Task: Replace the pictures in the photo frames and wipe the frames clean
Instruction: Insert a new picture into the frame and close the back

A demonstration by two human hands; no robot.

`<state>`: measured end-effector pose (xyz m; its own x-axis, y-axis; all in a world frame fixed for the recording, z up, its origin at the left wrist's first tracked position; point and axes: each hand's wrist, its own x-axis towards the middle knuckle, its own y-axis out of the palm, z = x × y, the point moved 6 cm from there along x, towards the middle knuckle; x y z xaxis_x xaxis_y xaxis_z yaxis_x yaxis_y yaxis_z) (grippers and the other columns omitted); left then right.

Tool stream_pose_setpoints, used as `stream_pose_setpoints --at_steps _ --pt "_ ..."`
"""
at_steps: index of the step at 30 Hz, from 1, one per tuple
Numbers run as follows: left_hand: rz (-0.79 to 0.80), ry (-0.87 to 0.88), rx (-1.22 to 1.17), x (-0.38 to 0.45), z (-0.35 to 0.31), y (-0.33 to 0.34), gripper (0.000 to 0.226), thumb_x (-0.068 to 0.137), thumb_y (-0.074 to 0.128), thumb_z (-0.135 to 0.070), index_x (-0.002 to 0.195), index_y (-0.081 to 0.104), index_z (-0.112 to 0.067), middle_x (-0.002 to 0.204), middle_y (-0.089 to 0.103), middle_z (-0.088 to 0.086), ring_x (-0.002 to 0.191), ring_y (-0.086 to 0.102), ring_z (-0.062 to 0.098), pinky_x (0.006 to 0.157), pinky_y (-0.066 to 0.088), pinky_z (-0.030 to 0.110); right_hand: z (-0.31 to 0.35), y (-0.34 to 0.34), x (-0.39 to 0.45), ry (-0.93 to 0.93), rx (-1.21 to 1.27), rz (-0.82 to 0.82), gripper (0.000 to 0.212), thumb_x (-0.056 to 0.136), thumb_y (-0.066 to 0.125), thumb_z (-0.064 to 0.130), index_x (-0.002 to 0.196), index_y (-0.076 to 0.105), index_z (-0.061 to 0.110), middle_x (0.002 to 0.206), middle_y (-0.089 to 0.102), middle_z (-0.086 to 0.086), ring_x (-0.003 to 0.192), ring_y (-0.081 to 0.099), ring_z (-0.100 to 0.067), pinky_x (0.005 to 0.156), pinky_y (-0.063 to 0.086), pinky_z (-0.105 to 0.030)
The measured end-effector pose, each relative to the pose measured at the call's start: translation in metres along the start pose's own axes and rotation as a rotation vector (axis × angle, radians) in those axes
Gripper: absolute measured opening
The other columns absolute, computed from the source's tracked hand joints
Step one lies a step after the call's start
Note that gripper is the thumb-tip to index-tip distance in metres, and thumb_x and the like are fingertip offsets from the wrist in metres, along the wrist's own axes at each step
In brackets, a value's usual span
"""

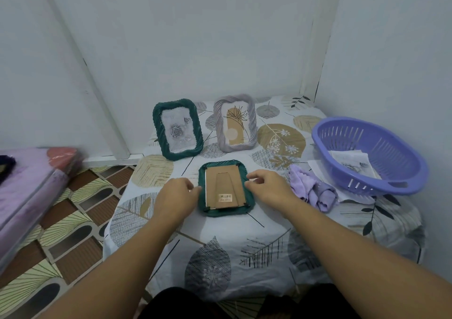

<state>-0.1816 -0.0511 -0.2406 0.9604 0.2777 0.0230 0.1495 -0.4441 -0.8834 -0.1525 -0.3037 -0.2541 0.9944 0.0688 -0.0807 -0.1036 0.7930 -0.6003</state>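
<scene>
Green, rope-moulded frame (226, 188) lying face down near the middle of the table (220, 250), its brown cardboard backing (223, 188) and folded easel stand uppermost. Left hand (177, 192) rests against the frame's left edge, fingers curled, fingertips on the rim; right hand (267, 184) meets the right edge, thumb and forefinger pinched close at the rim — whether they hold a retaining tab cannot be told. The frame is judged light and rigid, though the pane beneath the backing is probably fragile; it is best held by the two long moulded sides, where the ridges give purchase, while the thin backing would flex if levered from one corner.

Behind it stand a second green frame (178, 129) with a rose print and a lilac frame (235, 123) with a plant print, both upright and apart. Just right of the right hand lies a crumpled lilac cloth (311, 189); beyond it, a purple slotted basket (369, 155) holding loose prints (352, 163).

A leaf-patterned cloth covers the table — soft, liable to slide or bunch under a pushed frame. Pale walls close the corner; patterned floor (71, 223) and a wrapped pink bundle (29, 186) lie to the left.
</scene>
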Motion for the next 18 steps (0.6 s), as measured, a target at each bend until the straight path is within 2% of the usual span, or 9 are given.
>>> stream_pose_setpoints --at_steps 2,6,8,10,12,14,16,18 --pt "0.048 -0.017 -0.028 -0.002 0.002 0.006 0.025 0.096 0.066 -0.038 0.091 0.078 -0.017 0.086 0.073 0.001 0.077 0.064 0.016 0.069 0.051 0.03 0.001 0.004 0.001 0.009 -0.04 0.024 0.029 0.097 0.067 0.033 0.123 0.073 0.024 0.115 0.072 0.004 0.108 0.064 -0.015 0.093 0.046 -0.026" --pt "0.065 -0.075 -0.181 -0.006 0.002 0.016 0.015 0.091 0.074 -0.029 0.087 0.077 -0.016 0.085 0.074 0.002 0.085 0.067 0.021 0.076 0.054 0.032 0.0 0.006 0.0 0.004 -0.106 0.031 0.019 0.097 0.063 0.028 0.103 0.081 0.026 0.101 0.078 0.006 0.099 0.068 -0.013 0.08 0.046 -0.023" --pt "0.049 -0.143 -0.346 -0.007 0.007 0.019 0.005 0.09 0.075 -0.022 0.088 0.076 -0.018 0.088 0.074 -0.001 0.089 0.068 0.021 0.083 0.056 0.035 0.002 0.007 0.0 0.011 -0.087 0.052 0.021 0.098 0.064 0.028 0.11 0.081 0.025 0.106 0.077 0.006 0.103 0.067 -0.013 0.086 0.048 -0.024" --pt "0.023 -0.175 -0.488 -0.011 0.007 0.016 0.002 0.09 0.075 -0.019 0.088 0.076 -0.019 0.086 0.075 -0.003 0.084 0.068 0.019 0.082 0.056 0.034 0.004 0.007 0.003 0.021 -0.059 0.062 0.023 0.098 0.064 0.028 0.117 0.078 0.027 0.113 0.076 0.006 0.109 0.066 -0.014 0.096 0.05 -0.028" --pt "-0.023 -0.154 -0.565 -0.015 0.001 0.009 0.004 0.09 0.074 -0.018 0.087 0.076 -0.02 0.082 0.074 -0.003 0.075 0.067 0.016 0.072 0.053 0.028 0.011 0.003 0.005 0.013 -0.06 0.013 0.022 0.099 0.064 0.03 0.116 0.078 0.03 0.112 0.075 0.007 0.108 0.066 -0.016 0.098 0.052 -0.035" --pt "-0.074 -0.104 -0.614 -0.02 -0.009 -0.001 0.006 0.09 0.074 -0.019 0.086 0.078 -0.023 0.08 0.075 -0.007 0.076 0.068 0.01 0.066 0.048 0.022 0.021 -0.001 0.006 -0.016 -0.029 -0.05 0.02 0.1 0.062 0.031 0.111 0.078 0.029 0.109 0.076 0.008 0.103 0.067 -0.015 0.096 0.054 -0.038" --pt "-0.104 -0.051 -0.645 -0.024 -0.021 -0.01 0.007 0.09 0.074 -0.023 0.092 0.081 -0.023 0.082 0.077 -0.011 0.081 0.069 0.003 0.068 0.048 0.02 0.033 0.0 0.006 -0.028 0.075 -0.043 0.023 0.1 0.059 0.034 0.102 0.079 0.022 0.101 0.077 0.003 0.094 0.066 -0.016 0.087 0.052 -0.033" --pt "-0.111 0.009 -0.668 -0.027 -0.035 -0.016 0.012 0.091 0.073 -0.026 0.099 0.082 -0.023 0.084 0.078 -0.013 0.079 0.07 -0.002 0.071 0.051 0.02 0.044 0.004 0.008 0.002 0.183 -0.024 0.037 0.099 0.057 0.042 0.097 0.076 0.01 0.092 0.075 -0.006 0.083 0.064 -0.023 0.081 0.051 -0.036"
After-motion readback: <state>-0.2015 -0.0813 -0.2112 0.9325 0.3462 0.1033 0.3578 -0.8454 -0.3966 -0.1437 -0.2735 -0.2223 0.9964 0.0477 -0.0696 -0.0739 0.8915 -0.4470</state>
